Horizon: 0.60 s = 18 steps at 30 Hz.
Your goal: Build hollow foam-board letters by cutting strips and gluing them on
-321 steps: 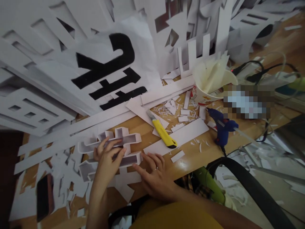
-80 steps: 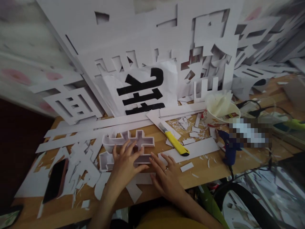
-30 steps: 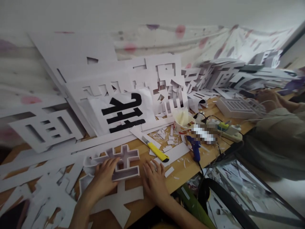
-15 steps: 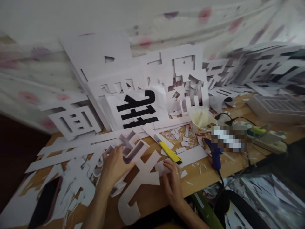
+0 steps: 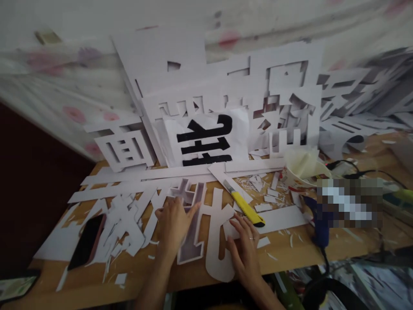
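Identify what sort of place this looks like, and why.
Probably a small sign-making workshop: a yellow cutter and blue glue gun on a wooden table, with white cut-out panels standing behind.

Your two hands (image 5: 174,224), one left of one yellow cutter (image 5: 248,210), one beside it, one glue gun (image 5: 320,232) and one tub (image 5: 294,181) right of it

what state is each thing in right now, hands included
Left hand: on the hollow letter, grip unclear
Hollow letter: lying open side up, partly covered
Right hand: open, fingers bent, by the flat letter
Flat letter: lying flat
Cutter: lying on its side
Phone: face up, screen dark
Glue gun: partly blurred, cord attached
Tub: upright, things inside
Printed sheet: leaning back
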Tool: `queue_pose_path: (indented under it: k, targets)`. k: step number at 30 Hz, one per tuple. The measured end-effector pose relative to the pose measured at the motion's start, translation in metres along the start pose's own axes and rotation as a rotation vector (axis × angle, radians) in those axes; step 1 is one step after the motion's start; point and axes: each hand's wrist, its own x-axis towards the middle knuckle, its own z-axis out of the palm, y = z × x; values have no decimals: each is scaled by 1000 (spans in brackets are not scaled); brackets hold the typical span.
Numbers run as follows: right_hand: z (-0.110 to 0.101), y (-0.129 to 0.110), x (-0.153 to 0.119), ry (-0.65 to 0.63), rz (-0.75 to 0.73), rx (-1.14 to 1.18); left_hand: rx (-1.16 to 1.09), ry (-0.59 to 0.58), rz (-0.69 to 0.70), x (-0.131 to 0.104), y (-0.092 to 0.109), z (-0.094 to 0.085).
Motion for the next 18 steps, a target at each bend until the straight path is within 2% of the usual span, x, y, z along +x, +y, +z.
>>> queue_pose_path:
  k: [2,4,7,9,11,15,18]
  targets:
    - [-4,-1,-4,-46,-39,-46,-91,15,19,-4,-19,-3]
    - [-9,-4,-11,-108,-84,-106,-177,80,46,-9,-43,0]
    - [-16,-8,-19,-184,-142,-183,-266,149,68,-19,-79,13]
    - [-19,-9,-18,-185,-166,-229,-340,157,99,-27,-94,24]
    - [-20,-8,-7,-131,-168,-276,-414,178,133,-34,-100,34]
    - [-22,2,31,28,-96,-399,-447,305,111,-37,-94,50]
    - [-23,16,52,42,3,-564,-473,321,129,-36,-88,58]
